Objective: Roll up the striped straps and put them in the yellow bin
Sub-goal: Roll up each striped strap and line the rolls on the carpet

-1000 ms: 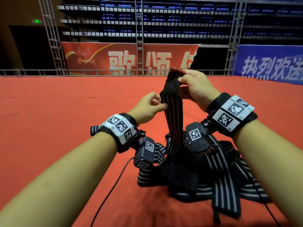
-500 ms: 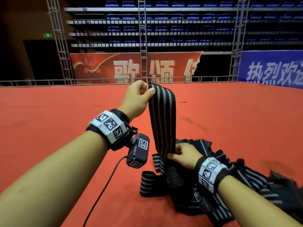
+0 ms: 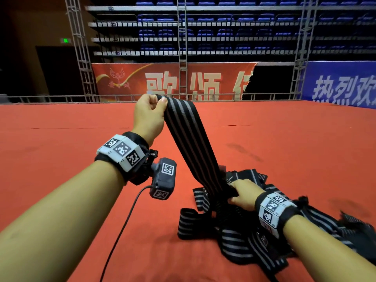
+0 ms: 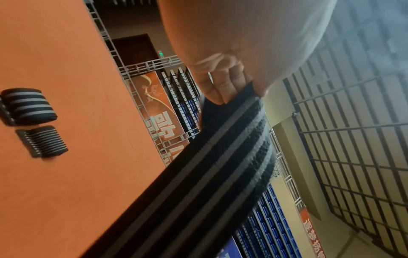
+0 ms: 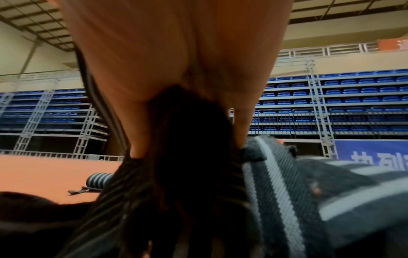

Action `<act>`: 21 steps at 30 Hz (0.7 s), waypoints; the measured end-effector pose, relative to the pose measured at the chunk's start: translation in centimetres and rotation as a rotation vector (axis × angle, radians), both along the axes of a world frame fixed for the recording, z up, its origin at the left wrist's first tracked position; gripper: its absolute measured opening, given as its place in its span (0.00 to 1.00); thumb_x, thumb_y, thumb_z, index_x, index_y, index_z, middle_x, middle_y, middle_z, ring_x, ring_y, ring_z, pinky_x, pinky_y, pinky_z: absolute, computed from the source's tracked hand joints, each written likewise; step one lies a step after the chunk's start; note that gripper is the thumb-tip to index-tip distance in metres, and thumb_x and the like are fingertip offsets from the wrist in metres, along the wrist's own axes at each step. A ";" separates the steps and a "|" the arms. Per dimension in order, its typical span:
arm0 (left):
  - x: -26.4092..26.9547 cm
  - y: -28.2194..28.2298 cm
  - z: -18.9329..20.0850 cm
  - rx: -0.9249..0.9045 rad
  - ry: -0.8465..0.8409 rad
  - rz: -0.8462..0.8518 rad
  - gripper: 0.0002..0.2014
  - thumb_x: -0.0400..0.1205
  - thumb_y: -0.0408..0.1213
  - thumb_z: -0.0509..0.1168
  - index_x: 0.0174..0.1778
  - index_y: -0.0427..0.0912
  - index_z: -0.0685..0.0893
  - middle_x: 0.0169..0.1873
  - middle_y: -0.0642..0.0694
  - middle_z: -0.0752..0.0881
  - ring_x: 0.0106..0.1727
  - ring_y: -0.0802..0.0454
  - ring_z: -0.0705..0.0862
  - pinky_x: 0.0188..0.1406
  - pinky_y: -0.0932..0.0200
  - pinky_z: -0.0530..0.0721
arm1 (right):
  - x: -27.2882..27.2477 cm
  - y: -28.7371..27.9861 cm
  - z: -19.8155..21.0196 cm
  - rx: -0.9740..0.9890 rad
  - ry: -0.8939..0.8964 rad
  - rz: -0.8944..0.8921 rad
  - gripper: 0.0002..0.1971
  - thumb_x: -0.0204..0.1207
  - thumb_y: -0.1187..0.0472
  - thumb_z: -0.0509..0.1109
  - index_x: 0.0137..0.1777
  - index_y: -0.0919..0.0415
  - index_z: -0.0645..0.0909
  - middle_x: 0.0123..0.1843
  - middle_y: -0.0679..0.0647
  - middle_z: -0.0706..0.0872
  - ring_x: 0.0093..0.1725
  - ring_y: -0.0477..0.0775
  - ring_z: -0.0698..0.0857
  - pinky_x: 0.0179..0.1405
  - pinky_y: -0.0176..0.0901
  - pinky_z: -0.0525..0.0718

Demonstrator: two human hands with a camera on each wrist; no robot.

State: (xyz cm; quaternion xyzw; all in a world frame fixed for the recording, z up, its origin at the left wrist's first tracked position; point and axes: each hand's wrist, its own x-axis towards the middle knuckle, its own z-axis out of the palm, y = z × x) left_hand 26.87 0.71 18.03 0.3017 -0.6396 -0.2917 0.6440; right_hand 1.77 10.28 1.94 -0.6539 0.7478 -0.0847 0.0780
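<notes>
Across the whole lower view spreads a red-orange carpeted floor (image 3: 61, 159), fenced at twelve o'clock by a metal railing with tiers of blue seats (image 3: 223, 33) above one red banner (image 3: 162, 82) and one blue banner (image 3: 341, 84), both in white Chinese characters. Toward five o'clock lies a tangled pile of striped straps (image 3: 234, 237), too knotted to count, and the left wrist view shows two rolled straps (image 4: 28, 106). One striped strap (image 3: 191, 139) stretches taut from the left hand (image 3: 149, 117), pinching its upper end at twelve o'clock, to the right hand (image 3: 243, 195), gripping it at the pile.

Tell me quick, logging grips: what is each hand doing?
Left hand: pinches the top end of the striped strap.
Right hand: grips the same strap low, at the pile.
</notes>
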 end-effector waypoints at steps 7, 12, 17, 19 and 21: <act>1.4 -0.6 0.1 0.102 0.041 -0.088 0.09 0.84 0.38 0.65 0.38 0.46 0.76 0.39 0.43 0.84 0.43 0.47 0.84 0.55 0.39 0.86 | 1.2 0.6 1.2 -0.299 -0.294 0.075 0.09 0.74 0.50 0.74 0.48 0.52 0.82 0.43 0.47 0.87 0.42 0.48 0.84 0.44 0.42 0.81; 1.3 -0.2 -0.2 0.095 0.048 -0.150 0.10 0.87 0.33 0.62 0.40 0.45 0.77 0.39 0.46 0.85 0.41 0.51 0.85 0.53 0.47 0.86 | 4.0 -0.5 3.3 -0.428 -0.223 0.191 0.09 0.79 0.54 0.68 0.37 0.49 0.77 0.35 0.45 0.83 0.39 0.50 0.82 0.39 0.45 0.77; 2.1 0.3 -0.9 0.114 0.060 -0.175 0.09 0.87 0.33 0.62 0.40 0.43 0.76 0.40 0.44 0.84 0.40 0.51 0.84 0.49 0.52 0.85 | 4.6 -1.8 2.7 -0.415 -0.404 0.101 0.13 0.79 0.59 0.69 0.32 0.52 0.76 0.30 0.45 0.79 0.31 0.45 0.77 0.35 0.41 0.73; 2.4 0.5 -1.4 0.138 0.054 -0.200 0.08 0.88 0.34 0.61 0.41 0.43 0.77 0.42 0.42 0.84 0.42 0.51 0.84 0.50 0.53 0.86 | 4.6 -2.1 2.2 -0.438 -0.563 0.065 0.15 0.78 0.64 0.69 0.29 0.55 0.74 0.27 0.47 0.77 0.28 0.46 0.74 0.32 0.40 0.73; 2.6 0.6 -2.3 0.149 0.027 -0.202 0.07 0.88 0.35 0.61 0.43 0.42 0.78 0.42 0.43 0.85 0.41 0.52 0.85 0.48 0.54 0.87 | 4.5 -2.2 1.9 -0.442 -0.655 0.036 0.15 0.77 0.67 0.69 0.28 0.57 0.73 0.26 0.52 0.76 0.27 0.49 0.74 0.31 0.40 0.73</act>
